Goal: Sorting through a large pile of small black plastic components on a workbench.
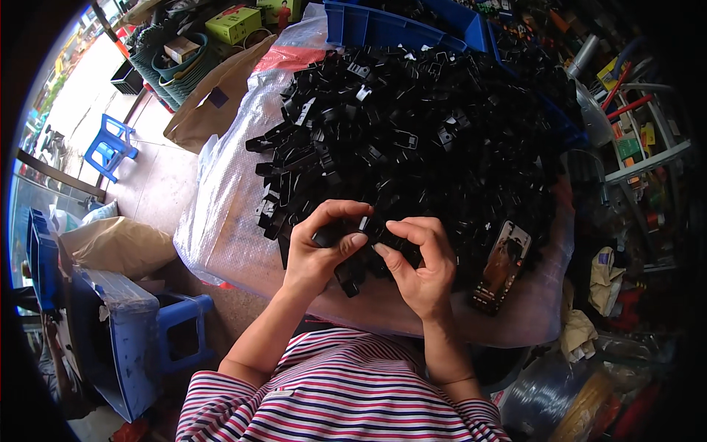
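A big heap of black moulded plastic parts (pixel 412 140) covers the table in front of me. At its near edge my left hand (pixel 315 250) pinches a small black plastic part (pixel 364 224) with a light, shiny edge between thumb and forefinger. My right hand (pixel 423 269) meets it from the other side, its thumb and forefinger closed around the dark end of the part. The exact shape of the part is lost against the black heap. A phone (pixel 504 267) with a lit screen leans on the heap, right of my right hand.
White woven sheeting (pixel 221 214) drapes the table. Blue bins (pixel 405 26) stand behind the heap. To the left are a blue stool (pixel 110 147), another blue stool (pixel 184 331), a blue crate (pixel 129 346) and a brown sack (pixel 121 247). A cluttered metal rack (pixel 648 166) stands right.
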